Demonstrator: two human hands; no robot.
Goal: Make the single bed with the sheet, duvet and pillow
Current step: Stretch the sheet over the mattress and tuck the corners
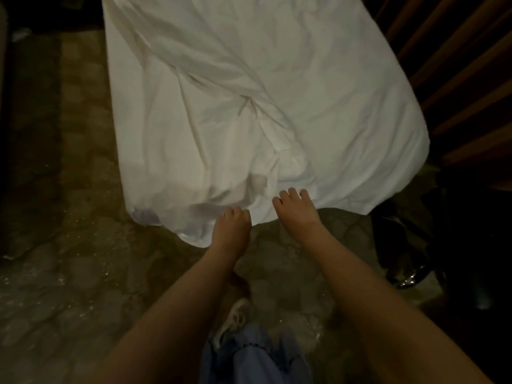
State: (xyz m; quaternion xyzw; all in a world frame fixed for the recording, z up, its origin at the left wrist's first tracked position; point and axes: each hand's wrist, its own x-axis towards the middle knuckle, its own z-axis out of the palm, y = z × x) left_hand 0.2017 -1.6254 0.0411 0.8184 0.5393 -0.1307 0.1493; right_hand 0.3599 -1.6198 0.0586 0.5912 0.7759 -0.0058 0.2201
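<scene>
1. Dim light lay over a patterned floor [69,245], with a bed running from the near middle away to the far edge of the view.
2. A white duvet [249,92] covered the bed, creased and bunched toward its near end, where its edge hung down over the foot of the bed to the floor.
3. No pillow could be picked out, and whether a sheet lay under the duvet could not be told.
4. The left hand [231,228] reached to the duvet's near edge, fingers curled down onto the cloth; it appeared to grip the hem.
5. The right hand [295,210] sat just right of the left, fingers spread and bent over the same edge, seemingly holding the cloth too.
6. Both bare forearms stretched forward from the near side of the view.
7. Below them showed blue trousers [257,358] and a pale shoe [235,317] on the floor.
8. Brown curtain folds [457,79] hung along the right of the bed.
9. Dark objects, too dim to tell, lay on the floor at the near right.
</scene>
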